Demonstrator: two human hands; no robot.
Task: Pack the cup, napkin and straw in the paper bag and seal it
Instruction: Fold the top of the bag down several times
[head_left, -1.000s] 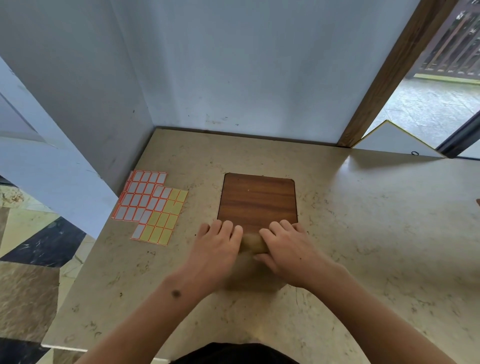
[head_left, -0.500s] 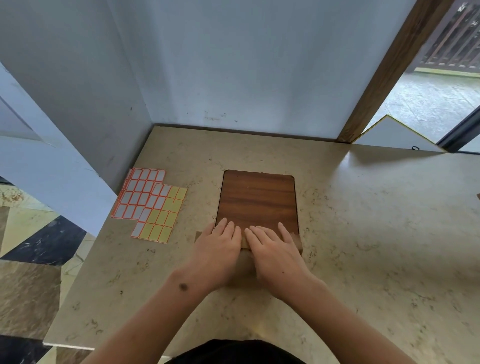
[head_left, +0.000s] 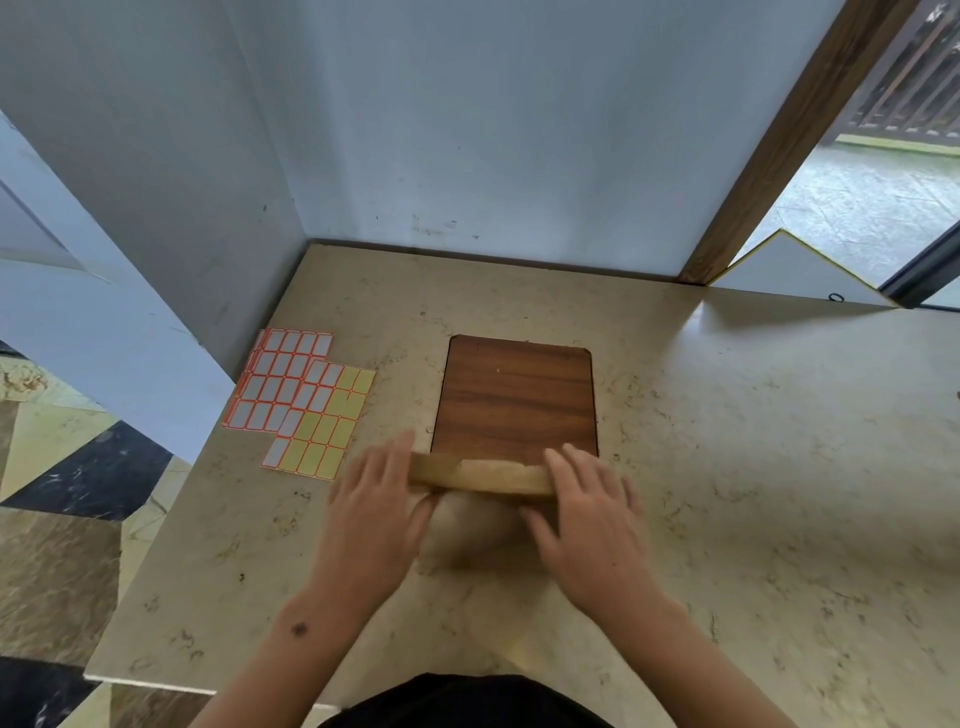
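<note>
Two bare hands fold the top of a brown paper bag on a marble counter.

From the head camera I see the counter (head_left: 727, 467), a wooden board (head_left: 517, 397) and label sheets (head_left: 306, 400) to its left. The paper bag (head_left: 480, 512) lies near me, its folded top strip across the board's near edge. My left hand (head_left: 374, 514) and right hand (head_left: 592, 519) press its ends, fingers fairly straight. I judge the bag light, soft, easily creased: hold the fold's ends.
</note>
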